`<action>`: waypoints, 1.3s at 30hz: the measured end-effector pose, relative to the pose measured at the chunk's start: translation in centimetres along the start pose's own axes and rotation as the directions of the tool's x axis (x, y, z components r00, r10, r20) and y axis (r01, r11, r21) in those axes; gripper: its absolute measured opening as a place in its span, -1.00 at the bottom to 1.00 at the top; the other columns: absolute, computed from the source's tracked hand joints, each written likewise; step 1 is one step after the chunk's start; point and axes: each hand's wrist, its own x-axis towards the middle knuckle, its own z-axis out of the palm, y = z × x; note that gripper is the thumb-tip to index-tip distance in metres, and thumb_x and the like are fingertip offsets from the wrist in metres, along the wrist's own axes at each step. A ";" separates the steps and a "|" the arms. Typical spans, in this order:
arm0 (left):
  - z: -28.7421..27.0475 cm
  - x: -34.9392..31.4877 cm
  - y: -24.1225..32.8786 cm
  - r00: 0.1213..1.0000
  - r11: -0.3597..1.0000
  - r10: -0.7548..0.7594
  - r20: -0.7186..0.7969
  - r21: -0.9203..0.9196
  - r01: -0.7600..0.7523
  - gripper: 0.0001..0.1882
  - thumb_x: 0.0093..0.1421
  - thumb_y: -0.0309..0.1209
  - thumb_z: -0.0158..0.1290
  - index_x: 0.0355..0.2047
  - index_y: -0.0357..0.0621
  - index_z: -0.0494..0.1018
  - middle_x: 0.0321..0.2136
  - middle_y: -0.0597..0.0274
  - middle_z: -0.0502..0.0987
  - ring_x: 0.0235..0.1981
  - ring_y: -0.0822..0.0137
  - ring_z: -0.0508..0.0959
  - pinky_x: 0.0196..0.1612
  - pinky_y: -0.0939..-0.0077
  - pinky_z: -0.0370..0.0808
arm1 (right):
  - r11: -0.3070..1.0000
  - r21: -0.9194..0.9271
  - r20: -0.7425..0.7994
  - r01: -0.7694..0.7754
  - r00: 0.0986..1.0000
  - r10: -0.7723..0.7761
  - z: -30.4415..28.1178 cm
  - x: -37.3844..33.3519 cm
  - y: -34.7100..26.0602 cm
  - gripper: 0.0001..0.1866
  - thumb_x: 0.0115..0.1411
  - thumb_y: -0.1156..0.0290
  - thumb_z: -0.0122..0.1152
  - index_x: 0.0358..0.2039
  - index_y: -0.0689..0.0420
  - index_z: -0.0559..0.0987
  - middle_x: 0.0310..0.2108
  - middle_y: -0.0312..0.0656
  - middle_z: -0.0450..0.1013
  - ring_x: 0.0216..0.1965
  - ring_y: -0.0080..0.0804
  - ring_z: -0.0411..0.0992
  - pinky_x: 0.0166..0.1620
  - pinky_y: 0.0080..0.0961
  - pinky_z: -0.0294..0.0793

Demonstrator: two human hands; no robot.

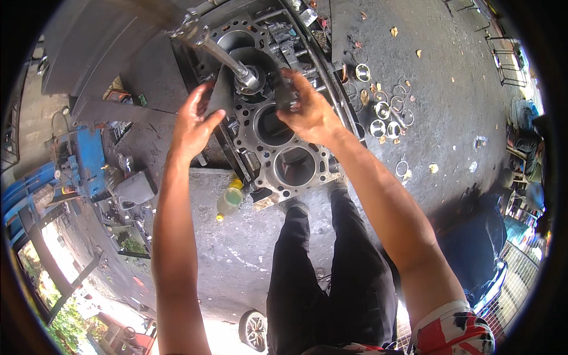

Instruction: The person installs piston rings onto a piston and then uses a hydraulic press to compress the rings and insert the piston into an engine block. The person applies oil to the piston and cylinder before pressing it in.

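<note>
Head: left hand (193,129) spread, right hand (315,116) curled

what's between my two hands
In the head view, a metal shaft's lower end lies between the left hand and right hand, with the engine block beneath; a blurred dark shape there is too unclear to name.

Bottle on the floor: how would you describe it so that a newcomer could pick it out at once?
Find the grey engine block with round bores in the middle of the view. Just left of its near end, a pale, greenish bottle is on the floor. Its bright yellow cap sets it apart from the grey block and floor beside it.
</note>
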 end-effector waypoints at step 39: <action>4.2 1.7 2.3 0.854 0.798 -0.492 -0.169 -0.480 0.365 0.05 0.08 0.10 0.38 0.26 -0.48 0.17 0.06 -0.18 0.30 -0.05 -0.09 0.61 0.04 0.10 0.64 | 0.728 0.624 0.094 -0.283 0.953 0.289 0.5 2.6 -1.9 -0.37 0.24 0.28 0.40 0.21 0.35 0.42 -0.01 -0.08 0.51 -0.13 -0.22 0.56 0.03 -0.35 0.59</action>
